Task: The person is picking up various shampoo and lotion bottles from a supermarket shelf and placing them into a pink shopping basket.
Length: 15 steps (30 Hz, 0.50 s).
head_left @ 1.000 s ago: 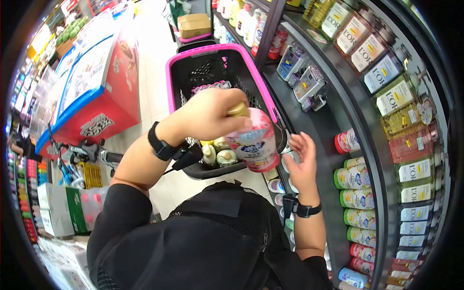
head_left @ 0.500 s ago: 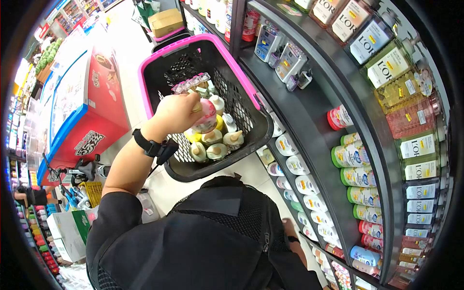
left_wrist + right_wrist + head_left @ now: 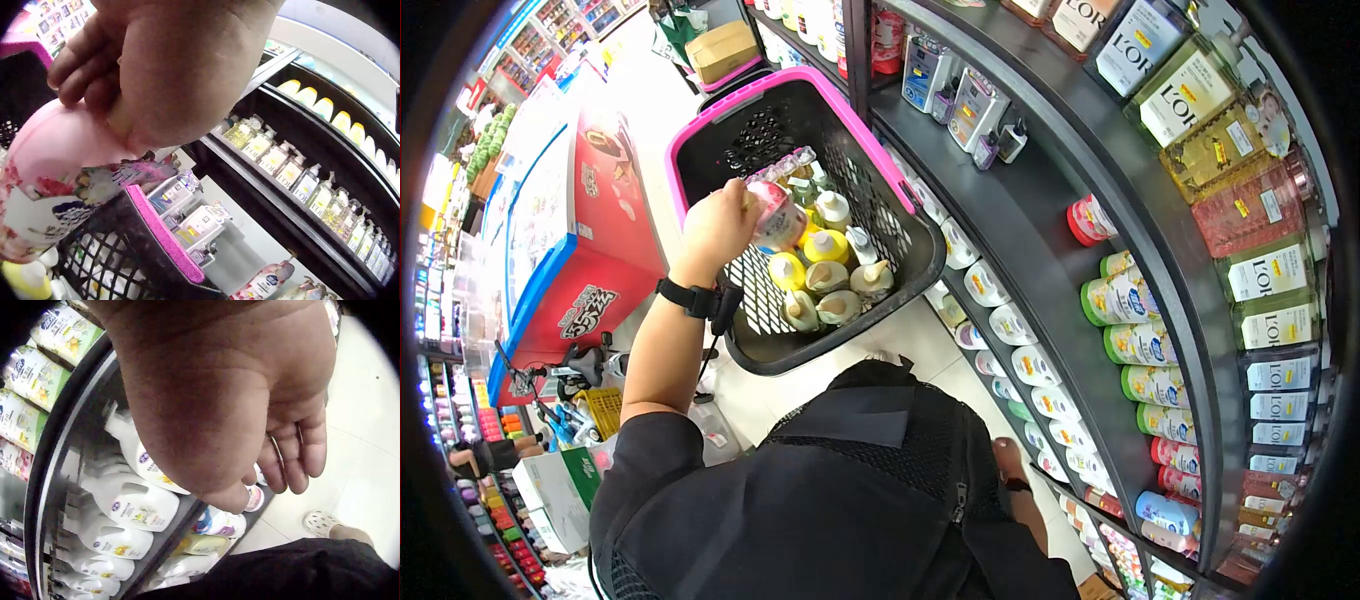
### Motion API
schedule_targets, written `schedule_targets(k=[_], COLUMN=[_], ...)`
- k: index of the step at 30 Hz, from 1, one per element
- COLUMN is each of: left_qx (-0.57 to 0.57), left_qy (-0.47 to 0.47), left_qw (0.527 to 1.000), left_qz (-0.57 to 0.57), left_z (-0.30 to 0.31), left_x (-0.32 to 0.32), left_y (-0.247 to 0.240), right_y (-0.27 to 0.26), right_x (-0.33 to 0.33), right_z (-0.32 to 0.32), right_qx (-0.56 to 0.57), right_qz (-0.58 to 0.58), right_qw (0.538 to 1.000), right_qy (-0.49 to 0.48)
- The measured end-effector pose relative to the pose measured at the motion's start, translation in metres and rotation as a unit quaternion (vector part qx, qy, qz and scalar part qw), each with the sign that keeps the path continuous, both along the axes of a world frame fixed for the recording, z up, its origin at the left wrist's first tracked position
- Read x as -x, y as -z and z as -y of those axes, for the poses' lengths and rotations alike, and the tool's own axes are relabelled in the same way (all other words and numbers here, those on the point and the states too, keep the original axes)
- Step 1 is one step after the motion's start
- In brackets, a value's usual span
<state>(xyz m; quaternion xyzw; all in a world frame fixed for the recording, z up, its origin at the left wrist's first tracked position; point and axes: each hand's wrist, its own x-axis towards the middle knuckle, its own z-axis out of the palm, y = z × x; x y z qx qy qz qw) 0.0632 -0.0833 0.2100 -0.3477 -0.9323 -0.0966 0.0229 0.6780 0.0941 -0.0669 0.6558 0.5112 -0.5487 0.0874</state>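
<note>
My left hand (image 3: 718, 235) grips the top of a pink floral bottle (image 3: 777, 217) inside the black basket with a pink rim (image 3: 900, 190). In the left wrist view the curled fingers of my left hand (image 3: 169, 69) hold the pink bottle (image 3: 56, 181) at its neck, tilted. Yellow and pale pump bottles (image 3: 826, 247) stand in the basket beside it. My right hand (image 3: 237, 406), in the right wrist view, hangs with loosely bent fingers and holds nothing, close to a shelf of white bottles (image 3: 134, 503).
Shelves (image 3: 1040, 215) with several rows of bottles curve along the right. A red freezer (image 3: 615, 210) stands at the left, with a bicycle (image 3: 580, 365) and a green-and-white carton (image 3: 560, 495) below it. A cardboard box (image 3: 722, 52) sits beyond the basket.
My left hand has carried the pink bottle leftward from near the shelf side into the basket. My right hand has dropped away from beside the bottle to my side.
</note>
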Motion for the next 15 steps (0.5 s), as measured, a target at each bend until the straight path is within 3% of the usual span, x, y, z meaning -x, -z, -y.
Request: schedule_targets(k=[3, 7, 10, 15], left_qx=[-0.002, -0.014, -0.003, -0.008], left_qy=[-0.024, -0.028, -0.034, -0.021], left_qw=[1.000, 0.999, 0.999, 1.000], left_qz=[-0.008, -0.009, 0.010, 0.020], left_z=[0.002, 0.007, 0.011, 0.013], left_x=[0.006, 0.006, 0.001, -0.004], left_y=[0.008, 0.014, 0.018, 0.025], right_y=[0.000, 0.005, -0.014, -0.003], right_x=[0.006, -0.001, -0.001, -0.030], right_z=[-0.012, -0.012, -0.004, 0.012], right_qx=[-0.012, -0.009, -0.018, 0.056], right_qz=[-0.001, -0.002, 0.021, 0.009], right_qw=[0.996, 0.997, 0.999, 0.998], right_qy=[0.090, 0.079, -0.021, -0.025])
